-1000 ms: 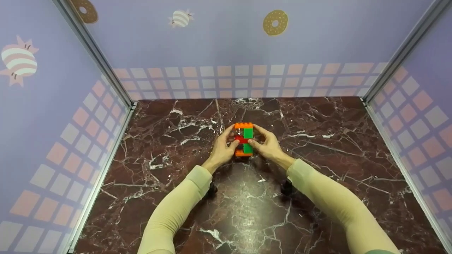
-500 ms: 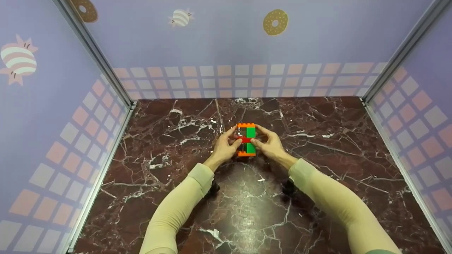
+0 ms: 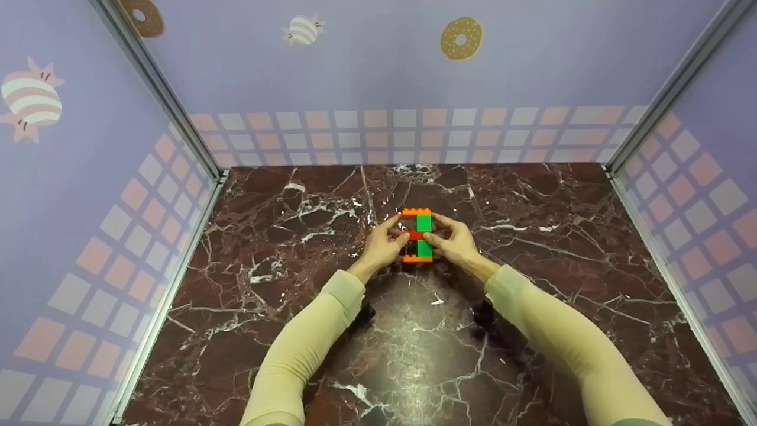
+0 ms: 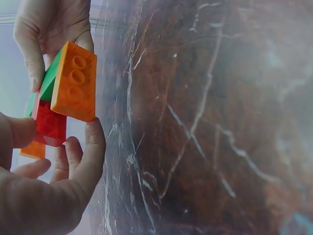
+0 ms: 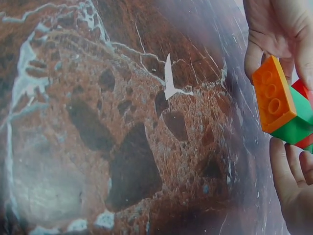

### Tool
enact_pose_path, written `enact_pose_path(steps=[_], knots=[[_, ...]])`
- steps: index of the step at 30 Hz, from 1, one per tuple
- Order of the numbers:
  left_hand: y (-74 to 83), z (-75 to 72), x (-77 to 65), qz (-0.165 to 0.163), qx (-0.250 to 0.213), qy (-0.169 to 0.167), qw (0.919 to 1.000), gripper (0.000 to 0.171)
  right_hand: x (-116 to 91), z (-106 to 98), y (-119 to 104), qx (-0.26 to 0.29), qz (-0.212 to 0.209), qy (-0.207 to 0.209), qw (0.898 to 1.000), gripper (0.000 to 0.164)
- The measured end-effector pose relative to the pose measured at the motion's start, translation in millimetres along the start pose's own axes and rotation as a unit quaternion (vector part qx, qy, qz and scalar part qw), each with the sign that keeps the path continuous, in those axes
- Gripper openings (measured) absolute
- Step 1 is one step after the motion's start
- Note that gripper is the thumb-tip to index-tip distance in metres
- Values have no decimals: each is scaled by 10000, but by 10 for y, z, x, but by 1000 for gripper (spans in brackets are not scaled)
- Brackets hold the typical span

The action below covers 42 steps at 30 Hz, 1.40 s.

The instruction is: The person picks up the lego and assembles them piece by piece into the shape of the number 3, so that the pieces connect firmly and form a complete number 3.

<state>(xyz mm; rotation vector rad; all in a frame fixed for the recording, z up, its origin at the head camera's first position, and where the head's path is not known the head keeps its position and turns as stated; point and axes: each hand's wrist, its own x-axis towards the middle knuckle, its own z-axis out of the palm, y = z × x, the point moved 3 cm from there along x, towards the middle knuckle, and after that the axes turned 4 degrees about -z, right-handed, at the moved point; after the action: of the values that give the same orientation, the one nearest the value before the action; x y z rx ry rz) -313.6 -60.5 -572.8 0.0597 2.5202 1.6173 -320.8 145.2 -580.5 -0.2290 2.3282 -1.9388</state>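
Observation:
In the head view, a small E-shaped assembly of toy building bricks is held up between both hands. It has an orange brick [image 3: 416,212] at the far end, green bricks [image 3: 424,223] along its right side and a red brick [image 3: 416,235] across the middle. My left hand [image 3: 383,244] grips its left side, thumb at the red brick. From the right, my right hand [image 3: 458,244] holds it with the thumb by the red and green bricks. Hollow tubes show under an orange brick [image 4: 76,83] in the left wrist view. Some fingers are hidden behind the bricks.
A dark red marbled tabletop [image 3: 284,248] with white veins lies below the hands. Lilac panels [image 3: 378,71] with printed sweets and squares stand at the back and both sides, joined by metal edge strips [image 3: 165,94].
Both hands and the brick assembly have shifted slightly to the right, the left hand most. The grip on the bricks looks the same.

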Motion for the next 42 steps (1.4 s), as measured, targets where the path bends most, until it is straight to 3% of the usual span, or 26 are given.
enact_pose_path(steps=[4,9,16,23,24,30,33,37,42], knots=[[2,19,25,-139,241,108,9996,59,14,0,22,-144,145,31,9998,64],[-39,46,97,-391,244,-75,9989,60,15,-7,37,-397,308,20,9987,63],[-351,155,380,-288,631,-26,9976,58,16,0,52,-459,670,34,9967,64],[-91,131,167,-569,354,-280,9974,65,11,-1,57,-1100,546,252,9921,62],[-104,145,187,-628,386,-282,9969,66,9,-2,57,-1171,522,281,9913,62],[-473,291,516,-362,1222,-38,9918,66,9,11,70,-1364,497,328,9889,59],[-577,331,609,-339,1412,-77,9894,66,9,12,71,-1517,480,309,9868,57],[-632,361,652,-464,1646,-137,9852,67,6,8,67,-1998,393,293,9786,56],[-614,363,635,-598,1687,-126,9838,67,14,-6,70,-2200,427,249,9742,55]])
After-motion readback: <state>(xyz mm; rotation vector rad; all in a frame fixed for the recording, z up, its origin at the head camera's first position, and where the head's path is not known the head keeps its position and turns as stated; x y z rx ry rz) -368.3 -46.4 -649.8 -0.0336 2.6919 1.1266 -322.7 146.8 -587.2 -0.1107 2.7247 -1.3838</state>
